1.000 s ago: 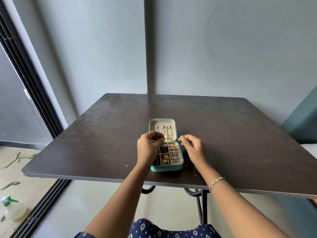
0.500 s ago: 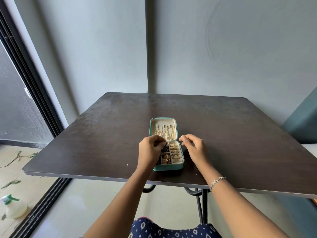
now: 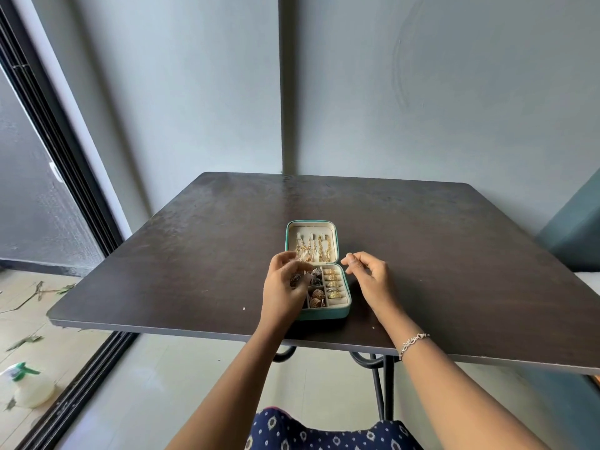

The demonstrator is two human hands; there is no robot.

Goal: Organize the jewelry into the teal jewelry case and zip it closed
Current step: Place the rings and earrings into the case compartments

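Observation:
The teal jewelry case (image 3: 324, 314) lies open near the front edge of the dark table (image 3: 194, 254). Gold chains (image 3: 313, 250) hang in its cream lid. The tray holds gold rings (image 3: 332, 282) on the right and round gold earrings (image 3: 316, 298) in the middle. My left hand (image 3: 281, 289) is low over the tray's left compartments, and its blurred, curled fingers hold a small dark earring (image 3: 295, 279). It hides that side of the tray. More dark jewelry (image 3: 315, 276) lies beside it. My right hand (image 3: 370, 277) hovers just right of the case, fingers loosely curled, holding nothing.
The table stands against a grey wall, with its front edge close to me. A sliding door frame (image 3: 65, 177) runs along the left. A white spray bottle (image 3: 29, 386) and scattered leaves lie on the floor at the lower left. A teal seat (image 3: 574, 235) is at the right.
My left hand has dropped from over the hinge into the tray's left compartments. My right hand has shifted slightly away from the case and its fingers have loosened.

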